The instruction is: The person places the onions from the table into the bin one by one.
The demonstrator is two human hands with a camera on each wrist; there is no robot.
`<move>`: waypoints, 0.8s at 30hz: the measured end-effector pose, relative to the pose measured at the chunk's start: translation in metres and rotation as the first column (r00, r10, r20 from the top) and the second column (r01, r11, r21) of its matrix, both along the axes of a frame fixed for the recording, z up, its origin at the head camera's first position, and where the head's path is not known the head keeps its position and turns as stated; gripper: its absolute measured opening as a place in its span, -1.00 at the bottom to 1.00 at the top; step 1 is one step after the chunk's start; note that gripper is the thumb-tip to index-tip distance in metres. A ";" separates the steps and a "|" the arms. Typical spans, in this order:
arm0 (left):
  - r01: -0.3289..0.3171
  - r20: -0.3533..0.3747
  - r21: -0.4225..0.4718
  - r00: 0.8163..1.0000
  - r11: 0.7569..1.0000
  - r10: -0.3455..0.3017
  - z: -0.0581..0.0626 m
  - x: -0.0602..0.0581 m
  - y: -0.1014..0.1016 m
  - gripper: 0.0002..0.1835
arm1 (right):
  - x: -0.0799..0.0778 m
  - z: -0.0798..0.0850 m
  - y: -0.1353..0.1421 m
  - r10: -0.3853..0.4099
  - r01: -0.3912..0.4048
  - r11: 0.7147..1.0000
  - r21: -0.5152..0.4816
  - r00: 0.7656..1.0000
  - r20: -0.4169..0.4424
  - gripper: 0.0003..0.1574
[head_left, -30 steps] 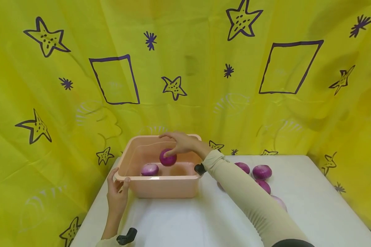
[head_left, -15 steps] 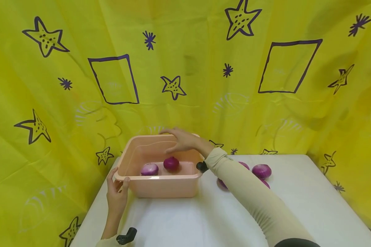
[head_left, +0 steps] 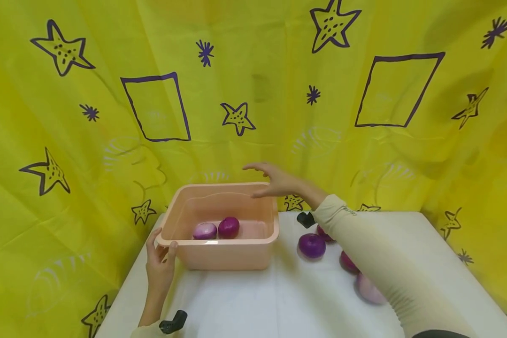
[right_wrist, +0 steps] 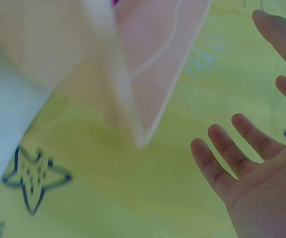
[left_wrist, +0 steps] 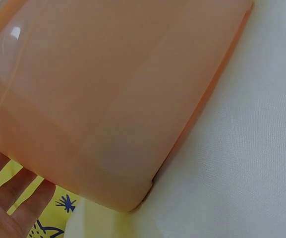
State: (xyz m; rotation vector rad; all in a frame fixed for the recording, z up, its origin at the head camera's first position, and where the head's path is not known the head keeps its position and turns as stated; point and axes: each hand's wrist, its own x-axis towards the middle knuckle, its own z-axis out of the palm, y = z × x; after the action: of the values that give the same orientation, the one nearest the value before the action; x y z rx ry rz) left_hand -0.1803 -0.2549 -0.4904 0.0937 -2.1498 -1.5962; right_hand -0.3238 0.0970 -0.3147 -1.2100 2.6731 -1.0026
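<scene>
A peach plastic tub (head_left: 224,256) stands on the white table, with two red onions on its floor. The paler onion (head_left: 204,231) lies to the left, touching or close beside the deeper purple onion (head_left: 229,227). My left hand (head_left: 160,270) holds the tub's front left corner, thumb on the front and fingers along the left side. In the left wrist view, fingers (left_wrist: 33,198) lie against the tub's wall. Above the tub's back right corner, my right hand (head_left: 276,180) is spread with nothing in it; the right wrist view shows its fingers (right_wrist: 217,158) apart.
Several more red onions lie on the table right of the tub, including a dark purple onion (head_left: 311,246) and a pale onion (head_left: 369,288). The right sleeve (head_left: 363,253) covers part of this group. A yellow patterned curtain (head_left: 253,94) hangs behind the table (head_left: 236,305).
My right hand let go of the purple onion inside the tub, then rose and moved right, out over the rim. That onion settled leftward near the paler one. My left hand stayed put.
</scene>
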 end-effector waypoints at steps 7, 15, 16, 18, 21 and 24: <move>0.004 -0.010 0.000 1.000 1.000 -0.004 0.003 0.001 0.002 -0.32 | 0.002 0.010 0.057 -0.094 0.095 0.995 0.039 0.995 -0.027 0.00; -0.023 -0.028 0.001 0.999 1.000 0.023 0.002 0.002 0.003 -0.32 | 0.007 0.012 0.120 -0.179 0.184 0.980 0.079 0.982 -0.061 0.00; -0.025 -0.025 -0.002 0.999 1.000 0.025 0.002 0.002 0.003 -0.32 | 0.009 0.012 0.127 -0.190 0.195 0.977 0.081 0.980 -0.061 -0.01; -0.022 -0.022 -0.003 1.000 1.000 0.022 0.002 0.002 0.003 -0.31 | 0.012 0.012 0.140 -0.213 0.218 0.972 0.091 0.975 -0.065 -0.02; -0.014 -0.021 0.001 1.000 1.000 0.014 0.002 0.002 0.003 -0.31 | 0.018 0.010 0.157 -0.251 0.256 0.961 0.103 0.966 -0.068 -0.02; -0.006 -0.031 0.010 0.999 1.000 0.006 0.001 0.001 0.002 -0.32 | 0.021 0.008 0.171 -0.280 0.286 0.953 0.101 0.958 -0.065 -0.02</move>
State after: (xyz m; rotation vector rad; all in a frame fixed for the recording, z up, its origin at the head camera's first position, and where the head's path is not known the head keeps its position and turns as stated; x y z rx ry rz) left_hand -0.1790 -0.2527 -0.4890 0.0777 -2.1159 -1.5946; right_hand -0.3023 0.2680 -0.3068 -0.8596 2.9574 -0.8479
